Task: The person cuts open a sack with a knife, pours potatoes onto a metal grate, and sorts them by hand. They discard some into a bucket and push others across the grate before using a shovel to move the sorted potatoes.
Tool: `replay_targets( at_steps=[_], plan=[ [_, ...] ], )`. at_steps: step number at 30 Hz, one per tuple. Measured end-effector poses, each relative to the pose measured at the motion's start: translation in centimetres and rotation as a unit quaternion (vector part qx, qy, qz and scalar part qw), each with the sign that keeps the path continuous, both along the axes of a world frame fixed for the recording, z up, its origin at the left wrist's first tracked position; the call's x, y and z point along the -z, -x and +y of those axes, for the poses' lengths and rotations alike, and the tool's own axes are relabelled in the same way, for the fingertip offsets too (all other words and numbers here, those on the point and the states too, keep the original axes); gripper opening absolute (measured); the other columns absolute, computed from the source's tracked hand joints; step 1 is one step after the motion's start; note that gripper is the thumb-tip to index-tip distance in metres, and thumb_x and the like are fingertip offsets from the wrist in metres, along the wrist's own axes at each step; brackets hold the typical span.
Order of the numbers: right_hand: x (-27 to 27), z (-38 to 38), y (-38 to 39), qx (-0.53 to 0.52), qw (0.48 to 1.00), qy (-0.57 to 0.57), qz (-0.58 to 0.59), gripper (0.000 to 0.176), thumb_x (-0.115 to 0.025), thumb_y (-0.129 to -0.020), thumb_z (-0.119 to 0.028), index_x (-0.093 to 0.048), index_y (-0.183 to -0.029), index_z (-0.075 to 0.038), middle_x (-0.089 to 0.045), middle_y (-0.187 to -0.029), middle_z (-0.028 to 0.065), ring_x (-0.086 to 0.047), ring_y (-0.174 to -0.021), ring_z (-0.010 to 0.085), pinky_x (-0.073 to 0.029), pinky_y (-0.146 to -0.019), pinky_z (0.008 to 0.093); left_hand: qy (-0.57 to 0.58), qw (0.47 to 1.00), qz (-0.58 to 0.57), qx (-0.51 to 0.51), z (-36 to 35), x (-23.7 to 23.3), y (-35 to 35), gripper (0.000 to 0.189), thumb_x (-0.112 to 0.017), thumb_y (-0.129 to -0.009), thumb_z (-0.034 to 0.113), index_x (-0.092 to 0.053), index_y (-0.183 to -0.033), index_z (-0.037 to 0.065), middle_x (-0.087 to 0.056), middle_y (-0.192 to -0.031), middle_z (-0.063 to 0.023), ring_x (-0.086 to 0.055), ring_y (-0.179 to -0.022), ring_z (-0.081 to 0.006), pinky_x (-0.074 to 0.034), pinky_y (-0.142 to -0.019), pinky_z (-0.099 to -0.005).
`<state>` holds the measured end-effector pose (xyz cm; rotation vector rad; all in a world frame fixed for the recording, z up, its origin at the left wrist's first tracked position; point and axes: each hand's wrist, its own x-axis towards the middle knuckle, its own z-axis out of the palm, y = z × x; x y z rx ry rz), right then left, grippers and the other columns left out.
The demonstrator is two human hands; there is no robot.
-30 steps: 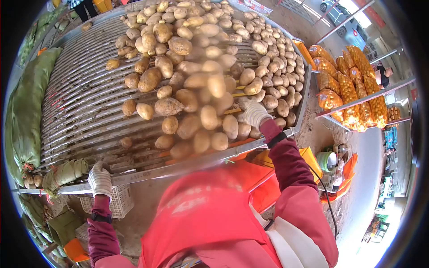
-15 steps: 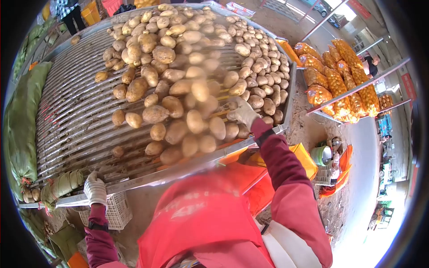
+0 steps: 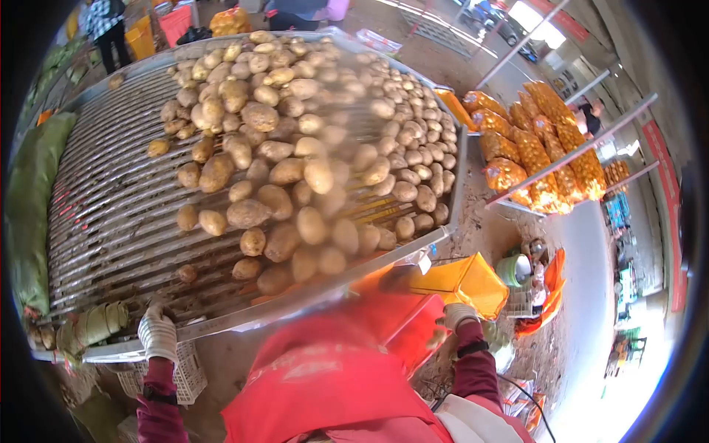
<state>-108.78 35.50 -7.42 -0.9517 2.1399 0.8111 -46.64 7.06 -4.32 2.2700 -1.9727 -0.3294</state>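
Potatoes (image 3: 277, 199) lie heaped on a slatted metal sorting table (image 3: 111, 192). My left hand (image 3: 157, 334), in a striped glove, is closed over the table's near metal rim (image 3: 244, 319). Beside it lies a rolled green cloth (image 3: 92, 328). Off the table's near right side, my gloved right hand (image 3: 459, 317) hangs low with curled fingers around a tan potato (image 3: 437, 340), partly hidden. It is between a red bag (image 3: 417, 325) and an open yellow bag (image 3: 469, 284). A blurred smear covers part of the potato heap.
Net sacks of potatoes (image 3: 535, 148) are stacked on a metal-framed cart to the right. A white plastic crate (image 3: 181, 373) stands below the near rim. A long green sack (image 3: 33, 214) lines the left edge. People stand beyond the far edge, near a red bin (image 3: 175, 23).
My right hand has drawn back from the potatoes and dropped over the table's near edge beside the yellow bag. My left hand stays on the rim. The view has shifted slightly.
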Motion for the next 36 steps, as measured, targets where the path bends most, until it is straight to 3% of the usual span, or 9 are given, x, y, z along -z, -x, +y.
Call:
replay_targets(
  at_steps=[4, 8, 12, 15, 23, 28, 33, 35, 36],
  plan=[
    [-5.6, -8.8, -4.5, 0.037, 0.939, 0.342, 0.033, 0.043, -0.07, -0.085, -0.032, -0.062, -0.122, -0.012, -0.062, -0.125, 0.0192, -0.059, -0.114, 0.0381, -0.049, -0.093, 0.047, 0.012, 0.999, -0.018, 0.026, 0.3, 1.3, -1.2, 0.016, -0.057, -0.083, 0.008, -0.071, -0.092, 0.008, -0.07, -0.09, -0.0196, -0.067, -0.09, -0.0383, -0.053, -0.082, -0.0447],
    [-8.6, -21.9, -8.8, -0.185, 0.775, 0.601, -0.058, 0.046, -0.065, -0.086, -0.019, -0.054, -0.128, -0.004, -0.059, -0.121, 0.0196, -0.056, -0.112, 0.0402, -0.047, -0.093, 0.0464, -0.014, 1.0, -0.022, 0.006, -0.1, 0.3, -0.4, 0.018, -0.056, -0.084, 0.01, -0.071, -0.094, 0.008, -0.07, -0.093, -0.0202, -0.067, -0.092, -0.0391, -0.053, -0.083, -0.0462],
    [-8.4, -33.4, -13.4, -0.271, 0.754, 0.586, -0.123, 0.061, -0.068, -0.082, -0.021, -0.046, -0.137, -0.007, -0.047, -0.142, 0.023, -0.049, -0.126, 0.0426, -0.042, -0.105, 0.0463, -0.006, 0.999, -0.023, -0.029, 0.4, -0.3, 0.1, 0.016, -0.056, -0.083, 0.009, -0.071, -0.089, 0.009, -0.07, -0.088, -0.0193, -0.067, -0.087, -0.0391, -0.052, -0.081, -0.0471],
    [-5.4, -38.0, -13.7, -0.372, 0.776, 0.506, -0.063, 0.057, -0.072, -0.08, -0.028, -0.052, -0.132, -0.013, -0.052, -0.132, 0.0218, -0.054, -0.116, 0.0405, -0.046, -0.098, 0.0485, -0.001, 0.999, -0.018, -0.035, 0.4, -0.8, 0.4, 0.015, -0.056, -0.083, 0.009, -0.071, -0.081, 0.01, -0.069, -0.082, -0.0184, -0.067, -0.083, -0.0383, -0.052, -0.078, -0.0463],
    [-3.8, -41.0, -3.6, -0.353, 0.766, 0.537, 0.017, 0.047, -0.068, -0.085, -0.041, -0.058, -0.127, -0.022, -0.051, -0.137, 0.0129, -0.043, -0.132, 0.037, -0.041, -0.105, 0.0531, 0.012, 0.998, -0.023, -0.061, 0.6, 0.8, -0.1, 0.014, -0.058, -0.083, 0.01, -0.071, -0.08, 0.009, -0.07, -0.081, -0.017, -0.067, -0.082, -0.0365, -0.053, -0.079, -0.0453],
    [-5.7, -46.0, 0.3, -0.317, 0.855, 0.402, 0.084, 0.045, -0.063, -0.09, -0.033, -0.058, -0.133, -0.022, -0.051, -0.14, 0.0171, -0.048, -0.131, 0.0394, -0.047, -0.098, 0.0525, 0.005, 0.997, -0.014, -0.074, 0.4, 0.0, 0.3, 0.014, -0.057, -0.083, 0.009, -0.071, -0.082, 0.009, -0.07, -0.081, -0.0175, -0.067, -0.083, -0.0367, -0.053, -0.08, -0.0456],
    [-6.7, -46.4, -11.9, -0.446, 0.666, 0.572, -0.175, 0.036, -0.061, -0.088, -0.031, -0.062, -0.119, -0.011, -0.066, -0.104, 0.0163, -0.065, -0.092, 0.0362, -0.05, -0.087, 0.0474, 0.015, 0.998, -0.018, -0.056, 0.4, 0.4, -0.2, 0.017, -0.057, -0.083, 0.01, -0.071, -0.092, 0.009, -0.069, -0.087, -0.0175, -0.066, -0.087, -0.0373, -0.052, -0.082, -0.0457],
    [-6.9, -44.7, -17.0, -0.463, 0.724, 0.434, -0.272, 0.032, -0.061, -0.09, -0.033, -0.065, -0.113, -0.011, -0.065, -0.108, 0.0154, -0.061, -0.103, 0.033, -0.049, -0.09, 0.047, 0.012, 0.999, -0.012, -0.049, 0.4, -0.1, -0.1, 0.018, -0.055, -0.083, 0.009, -0.07, -0.093, 0.009, -0.069, -0.088, -0.0177, -0.066, -0.088, -0.0373, -0.052, -0.081, -0.0454],
    [-5.4, -44.0, -18.1, -0.508, 0.682, 0.476, -0.226, 0.033, -0.061, -0.089, -0.034, -0.066, -0.112, -0.011, -0.065, -0.106, 0.0139, -0.06, -0.105, 0.0323, -0.048, -0.091, 0.0464, 0.009, 0.999, -0.014, -0.05, 0.4, -0.1, -0.1, 0.018, -0.054, -0.083, 0.009, -0.07, -0.092, 0.008, -0.068, -0.087, -0.0179, -0.066, -0.087, -0.0373, -0.052, -0.08, -0.0453]
  ],
)
